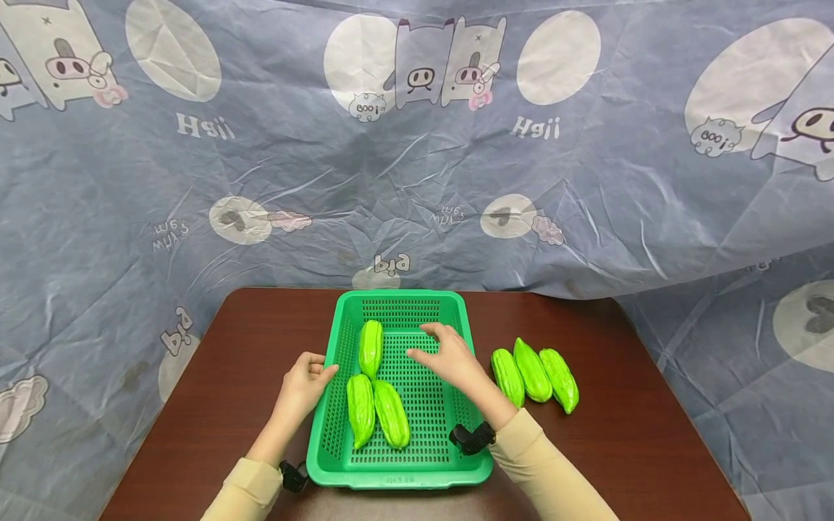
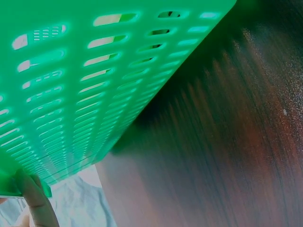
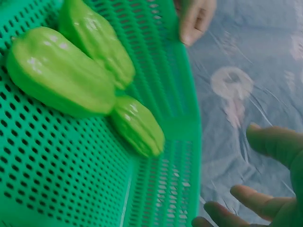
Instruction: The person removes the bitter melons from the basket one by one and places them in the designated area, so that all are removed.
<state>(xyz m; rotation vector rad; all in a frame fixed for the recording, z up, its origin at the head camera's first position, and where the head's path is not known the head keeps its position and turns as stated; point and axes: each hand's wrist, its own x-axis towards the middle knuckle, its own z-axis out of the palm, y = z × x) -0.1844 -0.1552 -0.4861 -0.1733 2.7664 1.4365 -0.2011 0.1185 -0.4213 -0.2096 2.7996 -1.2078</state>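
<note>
A green plastic basket with slotted walls stands on the table. Three bright green, ridged bitter melons lie on its left side: one at the back, one at front left and one beside it. My left hand grips the basket's left rim, thumb on top; in the left wrist view a finger curls at the rim. My right hand hovers over the basket's right half, thumb and fingers apart, holding nothing. The right wrist view shows its spread fingers beyond the rim.
Right of the basket, three more bitter melons lie side by side on the dark brown table: a left one, partly behind my right forearm, a middle one and a right one. A grey-blue printed cloth hangs behind.
</note>
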